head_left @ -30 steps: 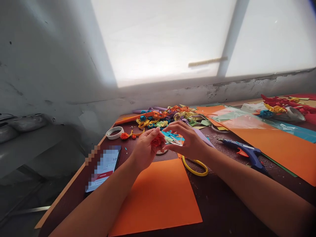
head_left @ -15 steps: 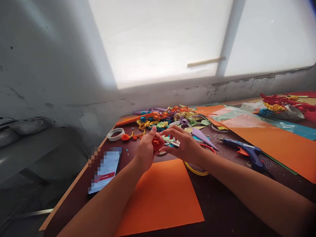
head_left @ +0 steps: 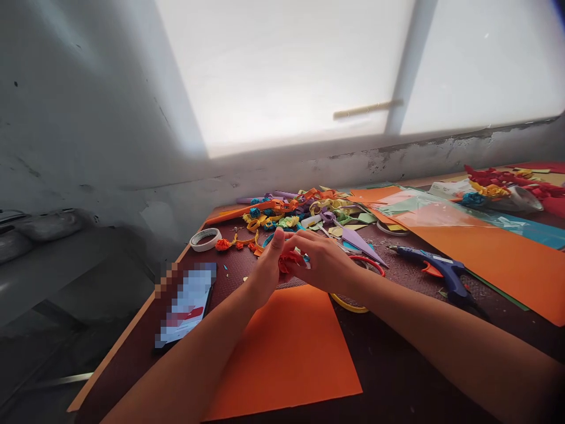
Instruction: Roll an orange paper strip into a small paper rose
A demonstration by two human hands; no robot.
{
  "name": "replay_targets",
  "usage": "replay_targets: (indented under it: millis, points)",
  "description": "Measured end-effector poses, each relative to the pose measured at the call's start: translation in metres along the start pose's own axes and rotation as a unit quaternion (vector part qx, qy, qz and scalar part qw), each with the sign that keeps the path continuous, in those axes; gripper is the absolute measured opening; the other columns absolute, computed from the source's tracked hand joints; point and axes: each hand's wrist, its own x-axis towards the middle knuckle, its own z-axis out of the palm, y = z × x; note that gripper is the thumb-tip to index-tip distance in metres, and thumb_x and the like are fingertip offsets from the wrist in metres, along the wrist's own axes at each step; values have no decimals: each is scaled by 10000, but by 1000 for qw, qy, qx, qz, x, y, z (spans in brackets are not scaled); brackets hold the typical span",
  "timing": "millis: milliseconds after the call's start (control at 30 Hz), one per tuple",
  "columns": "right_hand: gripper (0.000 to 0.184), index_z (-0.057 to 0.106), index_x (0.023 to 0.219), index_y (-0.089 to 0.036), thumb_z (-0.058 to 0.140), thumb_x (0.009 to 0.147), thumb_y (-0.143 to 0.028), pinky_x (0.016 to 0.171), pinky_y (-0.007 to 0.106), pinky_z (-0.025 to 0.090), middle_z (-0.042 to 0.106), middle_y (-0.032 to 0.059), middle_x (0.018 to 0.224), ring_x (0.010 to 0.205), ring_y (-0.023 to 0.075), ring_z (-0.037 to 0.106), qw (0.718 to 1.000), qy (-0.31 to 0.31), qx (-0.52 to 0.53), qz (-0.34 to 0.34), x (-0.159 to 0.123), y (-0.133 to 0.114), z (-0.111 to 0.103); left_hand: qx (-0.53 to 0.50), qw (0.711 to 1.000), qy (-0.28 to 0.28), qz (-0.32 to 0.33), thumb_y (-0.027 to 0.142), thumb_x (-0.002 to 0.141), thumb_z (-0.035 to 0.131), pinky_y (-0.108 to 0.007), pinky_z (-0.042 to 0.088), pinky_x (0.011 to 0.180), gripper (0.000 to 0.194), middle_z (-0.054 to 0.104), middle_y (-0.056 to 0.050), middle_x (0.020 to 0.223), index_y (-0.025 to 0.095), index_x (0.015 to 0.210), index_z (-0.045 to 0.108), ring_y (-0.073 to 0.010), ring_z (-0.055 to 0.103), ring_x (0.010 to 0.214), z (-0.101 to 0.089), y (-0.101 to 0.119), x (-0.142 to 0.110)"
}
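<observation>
Right hand (head_left: 324, 259) now closer around paper flower (head_left: 289, 260)

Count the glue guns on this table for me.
1. The blue glue gun lies on the table, right of the right hand and beside the right-side orange sheet. Others may be hidden under the paper pile.

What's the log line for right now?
left hand: holding red paper flower; right hand: curved around it; orange sheet: lying flat; glue gun: on the right

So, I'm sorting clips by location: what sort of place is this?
Probably a craft workspace: the table holds a blue glue gun, an orange sheet and a heap of colourful paper strips.
</observation>
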Motion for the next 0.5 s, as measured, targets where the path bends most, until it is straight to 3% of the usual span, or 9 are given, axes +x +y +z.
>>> replay_targets:
  millis: [133, 267, 400, 500]
  points:
    - [158, 661, 912, -228, 681, 853, -83, 737, 311, 475, 659, 12, 857, 832, 197, 605, 999, 36, 18, 27, 1, 4, -3, -5, 999, -42, 10, 534, 790, 733, -267, 398, 561, 452, 647, -33, 841, 181, 1057, 639, -129, 517, 609, -2, 2, 0]
    - [137, 709, 986, -241, 714, 880, -155, 783, 342, 493, 688, 32, 920, 881, 213, 616, 995, 72, 26, 59, 3, 4, -6, -7, 999, -42, 31, 282, 702, 712, -273, 406, 624, 494, 626, -17, 923, 210, 1180, 608, -130, 510, 683, -1, 5, -1]
    - [74, 722, 930, -236, 749, 876, -193, 777, 352, 483, 684, 30, 872, 869, 218, 618, 994, 71, 24, 74, 4, 4, -6, 18, 999, -31, 37, 159, 651, 657, -260, 367, 634, 539, 642, -26, 971, 204, 1186, 619, -127, 502, 717, 3, 5, -2]
    - [96, 684, 855, -225, 771, 861, -185, 742, 331, 477, 690, 19, 865, 833, 199, 623, 994, 73, 29, 79, 4, 6, -7, 47, 998, -20, 47, 167, 675, 697, -262, 376, 686, 518, 649, -28, 961, 201, 1185, 609, -153, 546, 807, 3, 4, -1]
